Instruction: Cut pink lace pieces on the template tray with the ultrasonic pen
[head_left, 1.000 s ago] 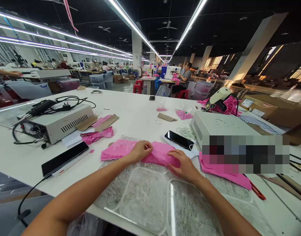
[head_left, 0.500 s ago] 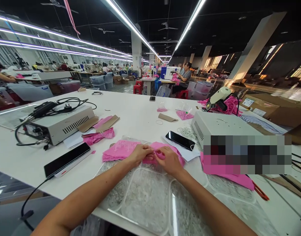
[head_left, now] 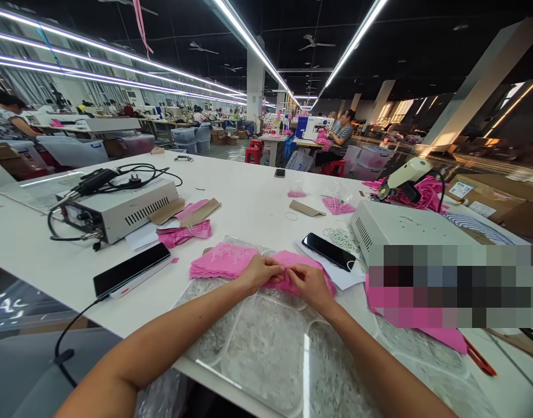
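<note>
A stack of pink lace fabric (head_left: 223, 261) lies in front of me on a clear, marbled mat (head_left: 262, 354). My left hand (head_left: 263, 273) is closed at the middle of the stack, its thumb and fingertips pinching the pink fabric. Close beside it, my right hand (head_left: 309, 283) pinches a bit of the same fabric, the fingertips of both hands nearly touching. The stack spreads out to both sides of my hands. Just behind my right hand, a black phone (head_left: 329, 251) rests on white paper (head_left: 347, 278) near a heap of pale rubber bands (head_left: 341, 239).
A grey box with cables (head_left: 118, 215) and another phone (head_left: 133, 270) are at left. Pink pieces with brown card (head_left: 186, 232) lie nearer the middle. At right stand a grey machine box (head_left: 406, 226) and a cardboard box (head_left: 497, 203). A person (head_left: 342, 136) sits beyond the table.
The view has turned slightly left, so the table's things appear further right. Both hands still pinch the fabric, the right fingers now drawn slightly away from the left ones.
</note>
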`<state>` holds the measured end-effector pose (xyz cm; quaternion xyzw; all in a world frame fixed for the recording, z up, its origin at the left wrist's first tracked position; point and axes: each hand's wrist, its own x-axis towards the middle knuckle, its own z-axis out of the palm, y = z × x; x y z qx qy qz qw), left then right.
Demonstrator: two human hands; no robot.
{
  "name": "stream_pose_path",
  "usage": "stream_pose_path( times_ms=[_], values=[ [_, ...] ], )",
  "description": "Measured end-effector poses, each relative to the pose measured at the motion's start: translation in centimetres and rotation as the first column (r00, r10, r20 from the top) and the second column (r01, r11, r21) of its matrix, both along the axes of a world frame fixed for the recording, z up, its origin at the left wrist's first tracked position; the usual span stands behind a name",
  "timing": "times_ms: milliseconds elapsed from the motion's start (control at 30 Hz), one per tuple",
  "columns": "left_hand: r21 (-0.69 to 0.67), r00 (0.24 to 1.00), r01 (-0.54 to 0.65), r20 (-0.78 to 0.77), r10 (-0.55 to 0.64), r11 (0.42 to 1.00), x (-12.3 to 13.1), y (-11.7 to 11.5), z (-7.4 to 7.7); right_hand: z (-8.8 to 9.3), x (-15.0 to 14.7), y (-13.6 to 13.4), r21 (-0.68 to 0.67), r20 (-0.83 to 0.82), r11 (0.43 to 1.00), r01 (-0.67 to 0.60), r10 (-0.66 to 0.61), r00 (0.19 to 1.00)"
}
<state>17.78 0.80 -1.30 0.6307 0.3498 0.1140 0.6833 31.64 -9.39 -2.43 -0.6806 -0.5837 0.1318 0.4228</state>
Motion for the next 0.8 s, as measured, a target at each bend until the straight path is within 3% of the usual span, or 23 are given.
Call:
stream_pose_path(
  times_ms=[300,500,667,800],
  values=[
    [0.084,0.999,-0.010,-0.048,0.015,0.996,0.0,-0.4,0.3,0.6,0.4,-0.4,0.002,-0.127,1.000,0.024,-0.023,0.992],
    [0.233,0.983,-0.019,-0.176,0.061,0.972,-0.4,0.0,0.6,1.3,1.6,-0.9,0.037,-0.257,0.995,0.091,-0.078,0.963],
    [0.462,0.961,-0.019,-0.237,0.143,0.887,-1.1,0.5,1.1,2.8,2.5,-1.9,0.075,-0.347,0.987,0.143,-0.108,0.932],
    [0.616,0.973,0.002,-0.181,0.139,0.788,-1.3,-0.4,2.4,3.8,2.7,-2.4,0.092,-0.361,0.984,0.153,-0.110,0.926]
  ],
)
